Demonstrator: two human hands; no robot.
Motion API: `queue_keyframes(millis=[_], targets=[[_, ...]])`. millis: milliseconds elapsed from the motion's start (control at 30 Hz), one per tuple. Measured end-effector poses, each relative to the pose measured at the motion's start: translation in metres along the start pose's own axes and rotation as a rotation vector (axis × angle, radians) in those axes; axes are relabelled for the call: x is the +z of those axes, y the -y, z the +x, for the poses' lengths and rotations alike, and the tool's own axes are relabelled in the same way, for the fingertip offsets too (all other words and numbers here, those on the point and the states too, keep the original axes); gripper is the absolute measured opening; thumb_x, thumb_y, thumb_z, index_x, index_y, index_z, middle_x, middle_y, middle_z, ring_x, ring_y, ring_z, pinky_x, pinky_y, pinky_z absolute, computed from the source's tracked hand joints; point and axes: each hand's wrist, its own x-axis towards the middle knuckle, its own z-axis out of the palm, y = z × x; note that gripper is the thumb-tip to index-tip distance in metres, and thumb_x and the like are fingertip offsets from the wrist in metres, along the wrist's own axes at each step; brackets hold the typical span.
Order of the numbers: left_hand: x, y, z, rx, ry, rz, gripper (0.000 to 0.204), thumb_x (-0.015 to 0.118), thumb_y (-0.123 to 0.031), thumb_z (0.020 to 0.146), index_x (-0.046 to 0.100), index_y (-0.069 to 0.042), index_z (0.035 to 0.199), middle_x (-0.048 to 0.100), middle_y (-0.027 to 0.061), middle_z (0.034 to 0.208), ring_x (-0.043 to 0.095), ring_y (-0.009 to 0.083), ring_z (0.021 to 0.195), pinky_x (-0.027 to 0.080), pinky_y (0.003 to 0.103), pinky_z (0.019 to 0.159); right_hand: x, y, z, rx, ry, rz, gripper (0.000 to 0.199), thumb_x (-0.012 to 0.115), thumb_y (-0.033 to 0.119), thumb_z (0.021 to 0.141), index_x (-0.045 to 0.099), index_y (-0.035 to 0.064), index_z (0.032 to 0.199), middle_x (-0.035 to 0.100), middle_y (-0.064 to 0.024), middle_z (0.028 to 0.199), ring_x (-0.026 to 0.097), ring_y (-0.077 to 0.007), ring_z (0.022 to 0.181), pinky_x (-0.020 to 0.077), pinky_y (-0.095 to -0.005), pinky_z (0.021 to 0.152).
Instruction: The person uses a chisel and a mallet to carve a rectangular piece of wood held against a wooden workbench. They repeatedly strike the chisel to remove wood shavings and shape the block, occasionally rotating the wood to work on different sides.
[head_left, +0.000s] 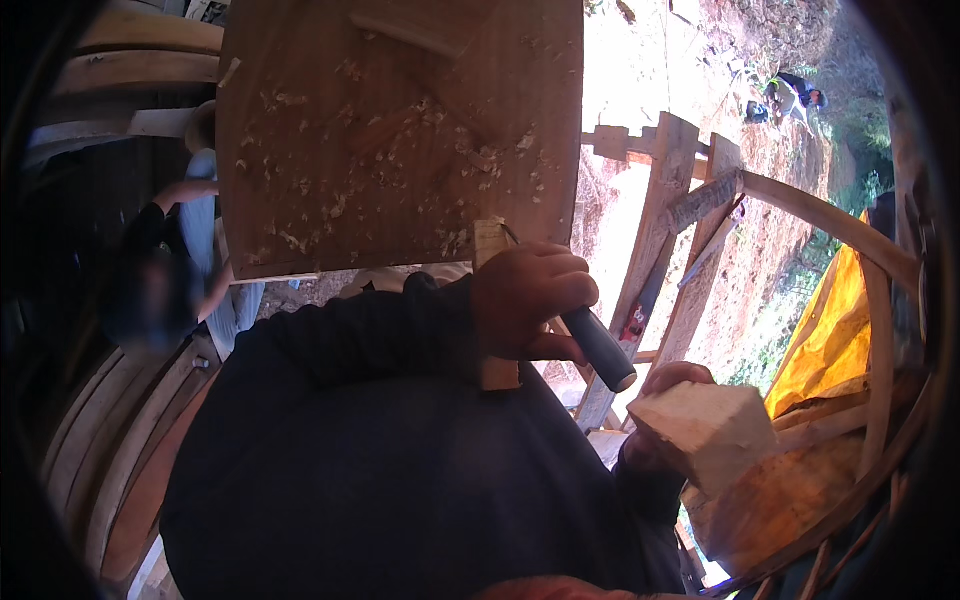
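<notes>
My left hand (535,300) is closed around the dark handle (600,350) of a chisel, whose handle end points down to the right. A thin part of its blade shows above my knuckles, beside a narrow pale strip of wood (492,240). That strip runs behind my hand, and its lower end shows below my wrist. My right hand (668,400) grips a thick, pale wooden block (705,430), just right of the chisel's handle end and apart from it. Most of the right hand's fingers are hidden by the block.
A brown wooden board (400,190) strewn with shavings lies ahead. At the left, another person (155,270) works beside curved timbers (140,470). Upright wooden posts (650,230) and a yellow tarp (825,320) stand on the right; a distant person (795,95) is outside.
</notes>
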Motion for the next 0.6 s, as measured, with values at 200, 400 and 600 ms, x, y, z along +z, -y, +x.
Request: queue_keyframes(millis=[200, 400, 600], targets=[[0.003, 0.003, 0.0, 0.0, -0.019, -0.038, 0.061, 0.075, -0.062, 0.082, 0.057, -0.007, 0.098, 0.056, 0.0123, 0.084, 0.057, 0.0358, 0.074, 0.046, 0.046, 0.065, -0.006, -0.006, 0.008, 0.042, 0.094, -0.099, 0.039, 0.081, 0.022, 0.079, 0.063, 0.0023, 0.107, 0.06, -0.0083, 0.091, 0.065, -0.0203, 0.084, 0.0523, -0.0361, 0.069], [0.002, 0.0, 0.003, -0.029, -0.01, 0.015, 0.06, 0.075, -0.062, 0.08, 0.057, -0.007, 0.097, 0.056, 0.012, 0.084, 0.058, 0.0355, 0.077, 0.046, 0.046, 0.066, -0.029, -0.019, 0.009, 0.076, 0.484, -0.576, 0.062, 0.081, 0.042, 0.08, 0.06, -0.0028, 0.116, 0.06, -0.0111, 0.094, 0.066, -0.0236, 0.084, 0.0526, -0.0384, 0.068], [0.008, 0.004, 0.0, -0.025, 0.002, 0.029, 0.058, 0.078, -0.058, 0.079, 0.057, -0.008, 0.098, 0.056, 0.0112, 0.085, 0.058, 0.0348, 0.078, 0.046, 0.046, 0.069, -0.021, -0.027, 0.009, -0.11, 0.371, -0.538, 0.068, 0.083, 0.044, 0.08, 0.054, 0.0062, 0.128, 0.059, -0.0122, 0.099, 0.061, -0.0245, 0.077, 0.0532, -0.0414, 0.071]])
